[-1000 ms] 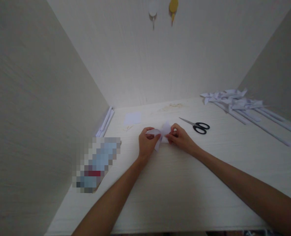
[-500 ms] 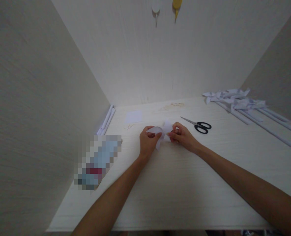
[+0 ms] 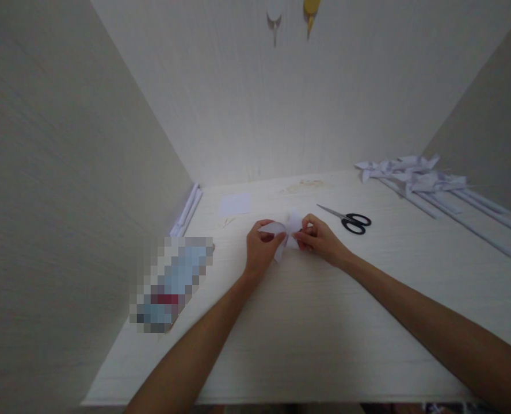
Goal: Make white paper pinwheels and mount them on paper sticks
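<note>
Over the middle of the table, a white paper pinwheel point(image 3: 294, 220) with curled blades is held between both hands. My left hand point(image 3: 262, 248) is closed on it, thumb pressed near its centre, with one curled blade showing above the fingers. My right hand point(image 3: 318, 238) pinches close to the same centre from the right side; whatever is between those fingertips is too small to make out. Black-handled scissors point(image 3: 346, 219) lie just beyond my right hand, blades apart from the paper and pointing to the upper left.
Several paper pinwheels on rolled paper sticks point(image 3: 437, 183) are piled at the right. A square paper sheet point(image 3: 235, 204) lies behind my left hand, near a few thin sticks point(image 3: 228, 221). More thin sticks point(image 3: 306, 185) lie along the back wall. Rolled paper tubes point(image 3: 187, 210) and a blurred object point(image 3: 175, 284) are at left.
My right fingertips have shifted slightly left, closer to the pinwheel's centre and the left thumb. The left hand has barely moved and keeps its hold.
</note>
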Motion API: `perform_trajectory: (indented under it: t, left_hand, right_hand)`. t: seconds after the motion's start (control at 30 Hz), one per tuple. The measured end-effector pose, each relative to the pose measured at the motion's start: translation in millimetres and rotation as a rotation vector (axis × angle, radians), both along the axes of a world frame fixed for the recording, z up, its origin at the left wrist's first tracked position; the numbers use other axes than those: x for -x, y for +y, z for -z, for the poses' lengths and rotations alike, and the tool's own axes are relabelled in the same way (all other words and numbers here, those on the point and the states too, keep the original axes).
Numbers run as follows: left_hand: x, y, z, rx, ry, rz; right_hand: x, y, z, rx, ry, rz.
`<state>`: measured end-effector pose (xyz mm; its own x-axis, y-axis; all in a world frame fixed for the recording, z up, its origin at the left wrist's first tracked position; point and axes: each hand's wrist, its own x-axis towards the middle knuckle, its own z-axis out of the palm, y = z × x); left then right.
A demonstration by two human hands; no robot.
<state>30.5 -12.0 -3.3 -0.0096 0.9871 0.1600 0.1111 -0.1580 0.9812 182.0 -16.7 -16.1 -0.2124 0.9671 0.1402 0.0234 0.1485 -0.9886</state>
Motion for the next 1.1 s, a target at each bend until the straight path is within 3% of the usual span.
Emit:
perform_trajectory:
  t: [0.2, 0.63, 1.1]
  left_hand:
    - [-0.1, 0.0, 0.1, 0.019, -0.061, 0.026]
    - [0.3, -3.1, -3.9, 0.021, 0.040, -0.019]
    - [-0.3, -1.1, -0.5, 0.024, 0.005, -0.067]
  right_hand:
    - [0.9, 0.8, 0.2, -0.009, -0.004, 0.009]
    - [-0.9, 1.8, 1.1, -0.007, 0.055, 0.012]
    - [-5.4, 4.5, 0.7, 0.015, 0.047, -0.078]
